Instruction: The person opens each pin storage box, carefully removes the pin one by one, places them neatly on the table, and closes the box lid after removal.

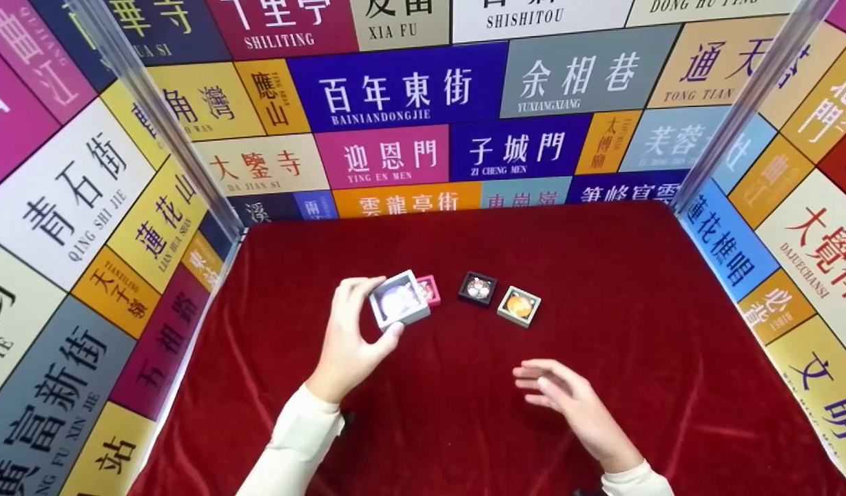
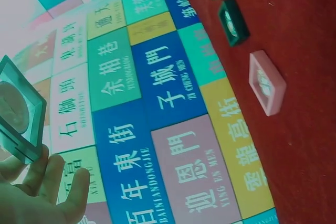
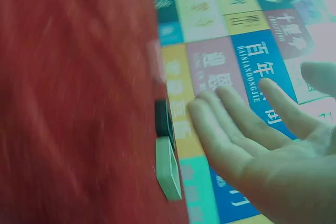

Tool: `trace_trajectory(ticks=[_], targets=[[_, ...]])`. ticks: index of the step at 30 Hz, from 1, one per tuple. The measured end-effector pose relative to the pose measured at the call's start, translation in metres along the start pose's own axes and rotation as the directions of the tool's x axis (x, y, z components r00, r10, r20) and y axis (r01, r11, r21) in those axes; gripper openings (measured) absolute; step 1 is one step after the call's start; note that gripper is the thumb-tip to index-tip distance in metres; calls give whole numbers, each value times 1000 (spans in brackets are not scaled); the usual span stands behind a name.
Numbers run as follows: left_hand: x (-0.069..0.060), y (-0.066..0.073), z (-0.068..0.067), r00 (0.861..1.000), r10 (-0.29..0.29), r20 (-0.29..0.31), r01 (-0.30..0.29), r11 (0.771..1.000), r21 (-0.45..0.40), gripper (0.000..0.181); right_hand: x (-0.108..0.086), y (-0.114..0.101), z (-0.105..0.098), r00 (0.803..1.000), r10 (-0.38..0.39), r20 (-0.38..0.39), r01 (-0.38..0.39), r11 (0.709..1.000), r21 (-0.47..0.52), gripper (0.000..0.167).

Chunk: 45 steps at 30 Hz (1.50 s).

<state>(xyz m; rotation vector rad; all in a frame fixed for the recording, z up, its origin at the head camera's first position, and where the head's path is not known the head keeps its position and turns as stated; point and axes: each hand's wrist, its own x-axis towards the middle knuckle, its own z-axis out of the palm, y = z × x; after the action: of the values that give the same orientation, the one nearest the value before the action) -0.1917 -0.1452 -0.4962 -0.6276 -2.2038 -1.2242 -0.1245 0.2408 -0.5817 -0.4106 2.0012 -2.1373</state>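
Gripping left hand (image 1: 354, 337): thumb and fingers around pale box (image 1: 414, 317), tilted, raised above red cloth (image 1: 437, 413).
Free right hand (image 1: 564, 396): fingers relaxed, parted, nothing held.
Row on cloth: pink box (image 1: 435, 295) partly hidden; black box (image 1: 475, 302) just beside grey-green box (image 1: 514, 319).
Pale box: apparently at placing step; next move likely calls for level lowering, clear of pink box.

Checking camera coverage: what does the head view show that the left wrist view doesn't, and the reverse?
Only the head view shows the right hand and both sleeves. Only the left wrist view shows the pink box unobstructed. Both show the left hand holding a pale box, plus the black box and the greenish box on the red cloth.
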Motion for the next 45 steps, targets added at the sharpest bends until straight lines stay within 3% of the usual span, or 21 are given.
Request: trace_trajectory(ticks=[4,7,13,19,22,28,31,34,39,45], targets=[[1,8,-1,1000,18,15,-18,1000,-8,69,1,-2,-3,1000,-21,-3,21,970,243,36],[1,11,-1,999,28,22,-27,1000,-13,70,2,0,-5,999,-39,-18,43,939,342,32],[1,12,1,999,31,30,-30,999,-20,70,3,3,0,995,-18,-94,50,934,355,30],[1,15,6,999,37,38,-36,999,-32,70,13,-1,11,998,-51,-38,62,905,421,27],[1,17,10,998,46,43,-45,998,-35,70,21,-3,19,998,-65,6,52,853,520,29],[3,23,16,998,57,42,-54,997,-54,71,36,-6,40,992,-97,86,4,688,726,37],[5,26,17,998,62,32,-60,996,-65,71,41,-10,49,989,-105,107,-16,638,770,39],[6,28,18,997,70,23,-68,995,-76,71,45,-14,56,988,-103,113,-23,631,776,39],[6,32,18,996,82,20,-80,993,-89,71,51,-20,64,987,-110,120,-19,655,755,36],[8,36,21,994,89,63,-82,992,-96,74,59,-30,75,981,-129,147,-25,665,747,35]])
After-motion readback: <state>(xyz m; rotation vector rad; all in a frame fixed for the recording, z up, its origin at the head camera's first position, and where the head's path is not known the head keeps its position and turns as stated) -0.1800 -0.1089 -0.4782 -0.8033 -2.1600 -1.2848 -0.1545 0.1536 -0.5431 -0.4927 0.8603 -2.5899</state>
